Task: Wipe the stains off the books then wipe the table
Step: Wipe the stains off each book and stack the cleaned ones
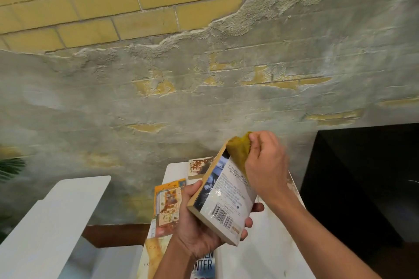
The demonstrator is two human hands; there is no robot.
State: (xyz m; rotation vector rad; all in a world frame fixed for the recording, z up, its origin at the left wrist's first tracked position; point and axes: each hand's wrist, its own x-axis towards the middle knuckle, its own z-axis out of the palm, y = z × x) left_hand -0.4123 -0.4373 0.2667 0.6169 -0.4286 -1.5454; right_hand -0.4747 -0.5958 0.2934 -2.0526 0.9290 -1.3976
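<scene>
Right hand (pixel 265 165) pinches the cloth (pixel 238 149) against the book (pixel 224 197) gripped by the left hand (pixel 199 229); hard rubbing could twist it loose onto the counter (pixel 267 244).

Soft even light, bowed blurry edges

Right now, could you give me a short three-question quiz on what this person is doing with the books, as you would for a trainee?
1. True or false: the left hand holds the paperback up off the table.
2. What does the right hand press on the paperback? A) sponge B) yellow cloth C) brush
3. Which side of the paperback faces the camera?

Key: 1 true. 2 B. 3 the back cover, with the barcode.
</scene>
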